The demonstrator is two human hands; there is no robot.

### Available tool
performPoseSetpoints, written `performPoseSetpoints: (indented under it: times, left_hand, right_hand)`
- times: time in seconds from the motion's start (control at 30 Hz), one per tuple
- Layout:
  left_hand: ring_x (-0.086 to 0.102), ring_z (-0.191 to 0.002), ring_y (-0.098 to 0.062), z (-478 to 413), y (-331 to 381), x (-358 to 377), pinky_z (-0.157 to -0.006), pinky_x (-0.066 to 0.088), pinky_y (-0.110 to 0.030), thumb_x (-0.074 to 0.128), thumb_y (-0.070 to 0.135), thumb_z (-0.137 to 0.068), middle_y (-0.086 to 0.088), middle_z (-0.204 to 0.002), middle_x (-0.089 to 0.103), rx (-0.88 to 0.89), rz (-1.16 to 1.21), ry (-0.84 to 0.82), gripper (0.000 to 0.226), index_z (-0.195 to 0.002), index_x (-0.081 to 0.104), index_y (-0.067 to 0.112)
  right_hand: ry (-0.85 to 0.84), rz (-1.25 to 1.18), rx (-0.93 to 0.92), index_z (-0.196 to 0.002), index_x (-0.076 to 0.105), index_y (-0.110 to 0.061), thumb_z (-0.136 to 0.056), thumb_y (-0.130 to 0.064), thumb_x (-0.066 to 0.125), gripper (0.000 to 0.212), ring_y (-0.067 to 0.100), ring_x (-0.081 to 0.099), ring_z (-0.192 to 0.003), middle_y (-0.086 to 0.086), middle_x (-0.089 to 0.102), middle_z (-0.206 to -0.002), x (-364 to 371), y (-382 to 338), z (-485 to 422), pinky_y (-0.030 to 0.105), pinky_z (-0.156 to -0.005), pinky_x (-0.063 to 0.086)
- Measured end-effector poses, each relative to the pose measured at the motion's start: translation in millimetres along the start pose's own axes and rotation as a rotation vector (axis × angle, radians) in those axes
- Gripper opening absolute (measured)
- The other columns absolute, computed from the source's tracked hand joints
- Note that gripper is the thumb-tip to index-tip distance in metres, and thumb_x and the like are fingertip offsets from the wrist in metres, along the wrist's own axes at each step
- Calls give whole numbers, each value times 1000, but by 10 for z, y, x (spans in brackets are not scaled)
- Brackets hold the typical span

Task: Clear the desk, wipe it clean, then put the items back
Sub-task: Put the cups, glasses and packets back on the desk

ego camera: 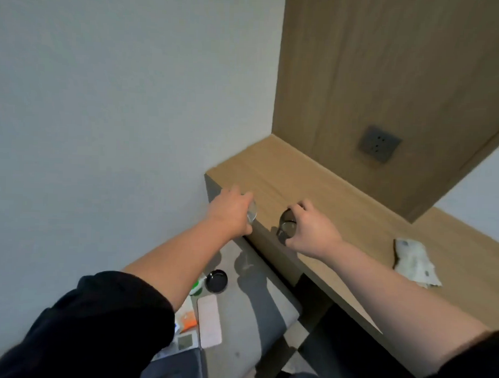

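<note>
My left hand grips a clear drinking glass at the left front edge of the wooden desk. My right hand grips a second clear glass a little to the right, over the desk's front part. Both glasses are partly hidden by my fingers, and whether they touch the desk I cannot tell. A crumpled white wipe lies on the desk to the right.
Below the desk, a grey upholstered seat holds a round black lid, a white-and-green container, a pale pink flat item and orange packets. A grey wall socket sits in the wooden back panel.
</note>
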State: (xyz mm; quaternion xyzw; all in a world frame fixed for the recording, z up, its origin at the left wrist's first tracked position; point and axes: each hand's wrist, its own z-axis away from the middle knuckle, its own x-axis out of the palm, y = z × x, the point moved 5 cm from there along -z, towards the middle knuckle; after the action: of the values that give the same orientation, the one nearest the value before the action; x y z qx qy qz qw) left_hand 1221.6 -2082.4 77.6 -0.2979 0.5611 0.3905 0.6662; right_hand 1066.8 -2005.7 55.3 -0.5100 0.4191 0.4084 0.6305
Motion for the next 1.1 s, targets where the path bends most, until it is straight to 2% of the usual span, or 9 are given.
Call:
performPoseSetpoints:
  times: [0.13,0.23,0.37,0.67,0.9,1.1]
  left_hand:
    - [44,-115,-28,43,700,-254,-81,47,-37,69,38,-79,-9,-124,45,125,-38,36,60,-132,49,20]
    - [41,-119,-28,123,1297,-345,-88,51,-41,69,38,-76,-8,-128,43,225,-50,45,70,-140,44,26]
    - [40,-121,-29,341,2167,-352,-90,51,-44,69,42,-77,-8,-130,41,332,-56,50,75,-144,39,29]
    - [43,-123,-29,1295,4622,84,-98,45,-39,67,41,-83,-9,-133,43,609,-46,53,73,-148,36,30]
    - [47,-118,-29,2067,6295,389,-91,49,-38,66,37,-83,-9,-129,46,807,-29,48,67,-145,41,28]
    - [48,-116,-29,2329,7249,610,-87,49,-36,66,37,-83,-8,-128,46,936,-97,10,68,-145,39,27]
  right_hand:
    - [92,28,70,-137,41,-18,-72,-39,70,74,25,55,-100,1,43,-126,-337,402,437,37,-76,54]
    - [125,41,137,-136,41,-18,-72,-40,69,73,27,55,-102,2,45,-123,-542,764,818,36,-79,53]
    - [154,39,235,-136,43,-16,-70,-39,68,73,29,56,-103,5,46,-122,-734,1367,1463,38,-83,52]
    - [204,10,495,-141,39,-26,-71,-39,66,77,29,55,-108,4,47,-125,-912,2947,3729,34,-79,50]
    - [216,-21,706,-140,40,-26,-70,-38,66,76,29,54,-111,4,46,-124,-959,3937,5308,33,-82,49]
    - [241,-68,799,-143,38,-26,-74,-39,66,75,28,53,-113,3,46,-126,-970,4574,5954,32,-81,47]
